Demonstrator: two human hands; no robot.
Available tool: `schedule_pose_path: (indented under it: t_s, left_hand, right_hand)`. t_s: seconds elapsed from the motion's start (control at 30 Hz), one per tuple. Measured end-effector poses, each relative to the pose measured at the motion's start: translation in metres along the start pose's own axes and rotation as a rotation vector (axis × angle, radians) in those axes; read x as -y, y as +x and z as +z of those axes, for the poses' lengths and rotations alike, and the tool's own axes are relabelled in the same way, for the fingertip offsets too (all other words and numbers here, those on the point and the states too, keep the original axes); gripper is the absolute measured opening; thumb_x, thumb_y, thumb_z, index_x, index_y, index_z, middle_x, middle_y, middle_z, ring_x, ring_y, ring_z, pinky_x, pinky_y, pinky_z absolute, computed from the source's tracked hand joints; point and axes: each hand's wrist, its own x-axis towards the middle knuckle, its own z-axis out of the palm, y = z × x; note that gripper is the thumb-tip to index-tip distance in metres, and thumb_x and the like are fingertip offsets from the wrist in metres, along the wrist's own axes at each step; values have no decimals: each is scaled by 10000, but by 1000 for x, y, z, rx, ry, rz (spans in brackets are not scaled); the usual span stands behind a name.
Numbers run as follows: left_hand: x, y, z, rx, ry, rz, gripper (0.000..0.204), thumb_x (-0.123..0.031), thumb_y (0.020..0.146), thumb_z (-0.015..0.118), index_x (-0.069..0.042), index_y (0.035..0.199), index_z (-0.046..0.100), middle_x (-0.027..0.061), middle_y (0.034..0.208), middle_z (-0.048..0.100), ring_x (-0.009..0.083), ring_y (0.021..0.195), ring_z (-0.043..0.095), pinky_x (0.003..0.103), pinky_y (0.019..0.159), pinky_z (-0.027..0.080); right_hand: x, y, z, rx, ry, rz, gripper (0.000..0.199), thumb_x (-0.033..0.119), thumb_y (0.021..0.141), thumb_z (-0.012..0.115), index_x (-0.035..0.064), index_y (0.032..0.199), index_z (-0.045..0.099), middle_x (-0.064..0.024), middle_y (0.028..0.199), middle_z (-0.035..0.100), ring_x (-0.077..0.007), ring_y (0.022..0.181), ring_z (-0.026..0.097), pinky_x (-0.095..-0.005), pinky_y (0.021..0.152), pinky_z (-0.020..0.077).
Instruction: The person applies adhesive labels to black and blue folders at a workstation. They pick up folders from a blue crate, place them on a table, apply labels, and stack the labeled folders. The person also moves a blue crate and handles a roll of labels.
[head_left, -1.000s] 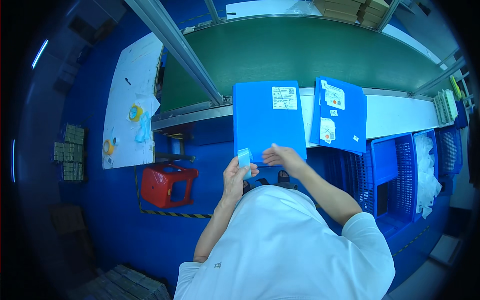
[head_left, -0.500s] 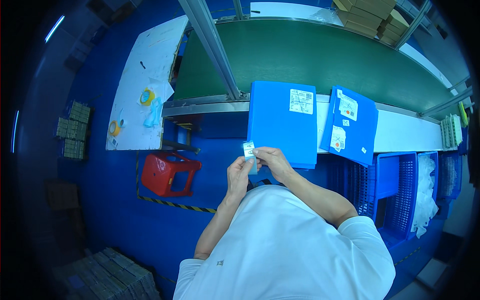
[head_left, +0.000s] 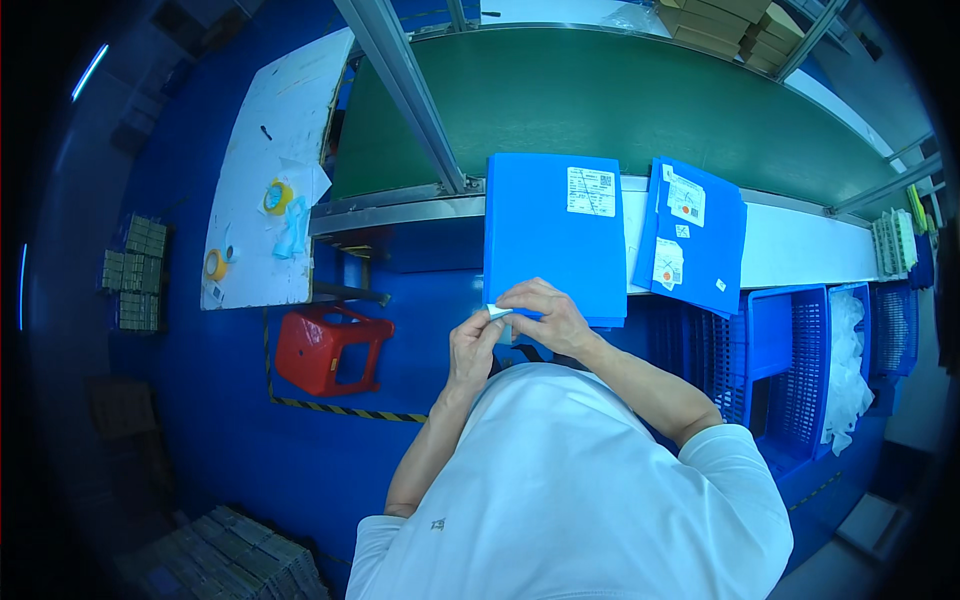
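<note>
Close in front of my chest, both hands meet on a small strip of white labels [head_left: 497,311] with a pale bluish lower part. My left hand [head_left: 470,348] pinches it between thumb and fingers from the left. From the right, my right hand [head_left: 550,318] is closed on its top end, where the strip looks bent over; the fingertips partly hide it. Just beyond the hands lies a stack of blue plastic sheets [head_left: 550,240] bearing a white printed label [head_left: 591,191] near its far right corner.
A second, tilted blue stack [head_left: 700,240] with several stickers lies to the right. Behind runs a green conveyor belt [head_left: 620,100] with a metal post [head_left: 405,90]. At left are a white table [head_left: 265,110] with tape rolls [head_left: 277,197] and a red stool [head_left: 310,350]. Blue crates [head_left: 790,375] stand at right.
My right hand has come over the top of the label strip, whose upper end is now folded and mostly covered. The whole view has shifted slightly.
</note>
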Motion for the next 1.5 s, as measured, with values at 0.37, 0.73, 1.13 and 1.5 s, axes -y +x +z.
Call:
schedule_pose_path:
  t_s: [0.37, 0.73, 1.13, 1.5]
  left_hand:
    - [7, -4, -7, 11, 88, -72, 227, -48, 963, 533, 25, 1103, 696, 104, 955, 710, 145, 813, 687, 288, 731, 557]
    - [31, -19, -41, -320, -150, -270, 230, -49, 932, 505, 51, 1095, 634, 142, 938, 682, 206, 788, 690, 321, 700, 573]
    - [62, 6, -26, -417, -313, -253, 207, -110, 961, 547, 55, 1062, 623, 121, 939, 686, 184, 872, 684, 326, 794, 563]
    - [85, 22, -25, -173, -118, -330, 248, -152, 979, 574, 26, 1148, 612, 131, 1080, 653, 201, 1029, 643, 347, 912, 522]
  right_hand:
    - [-9, -4, 10, -86, 567, 404, 189, 182, 875, 691, 92, 1021, 774, -85, 1110, 695, -189, 998, 660, -335, 886, 529]
    - [-97, 24, 22, -338, -511, 53, 114, 163, 837, 713, 125, 934, 759, -43, 1037, 675, -264, 1013, 592, -375, 874, 485]
    - [-81, -11, 18, 57, -666, -151, 324, 285, 832, 738, 106, 1102, 724, -118, 1289, 597, -329, 1286, 495, -482, 1069, 371]
    - [-113, -87, -69, -528, -415, 882, 602, 371, 751, 812, 33, 1218, 637, -147, 1122, 598, -314, 1061, 608, -425, 908, 498]
